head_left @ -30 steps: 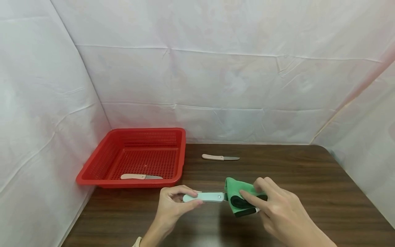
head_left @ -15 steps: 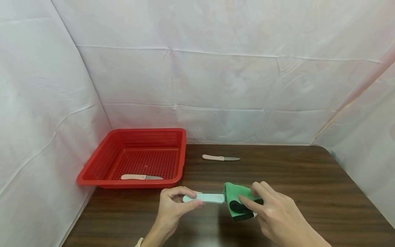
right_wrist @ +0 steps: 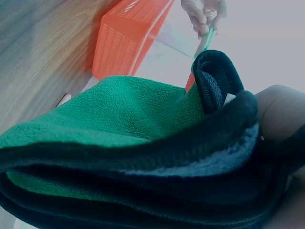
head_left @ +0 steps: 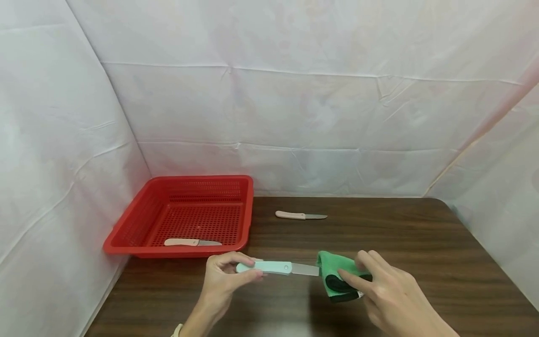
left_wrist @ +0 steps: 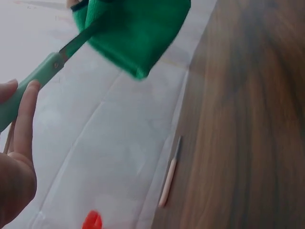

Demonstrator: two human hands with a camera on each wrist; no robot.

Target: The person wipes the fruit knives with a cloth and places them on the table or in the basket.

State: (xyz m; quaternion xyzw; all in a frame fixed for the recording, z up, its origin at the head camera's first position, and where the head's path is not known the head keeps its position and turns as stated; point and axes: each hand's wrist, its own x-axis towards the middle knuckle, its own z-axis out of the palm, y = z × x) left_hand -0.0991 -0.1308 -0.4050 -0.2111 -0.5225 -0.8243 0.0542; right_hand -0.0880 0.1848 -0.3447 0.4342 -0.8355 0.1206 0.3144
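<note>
My left hand [head_left: 223, 281] grips a folding knife [head_left: 269, 267] by its mint-green handle. The knife is unfolded and lies level above the table, its blade [head_left: 305, 269] pointing right. My right hand [head_left: 389, 288] pinches a folded green cloth [head_left: 334, 267] with dark edging, index finger laid along it. The cloth covers the tip of the blade, and most of the blade shows between handle and cloth. In the left wrist view the blade runs up to the green cloth [left_wrist: 138, 38]. The right wrist view is largely filled by the cloth's folds [right_wrist: 124, 105].
A red plastic basket [head_left: 248, 210] stands at the back left, with a pink-handled knife [head_left: 183, 242] lying inside. Another pink-handled knife [head_left: 290, 215] lies on the brown wooden table [head_left: 379, 224] near its back edge. White sheeting [head_left: 294, 103] encloses the table's back and sides.
My left hand has moved left with the knife, and my right hand slightly right with the cloth. More of the blade now shows outside the cloth.
</note>
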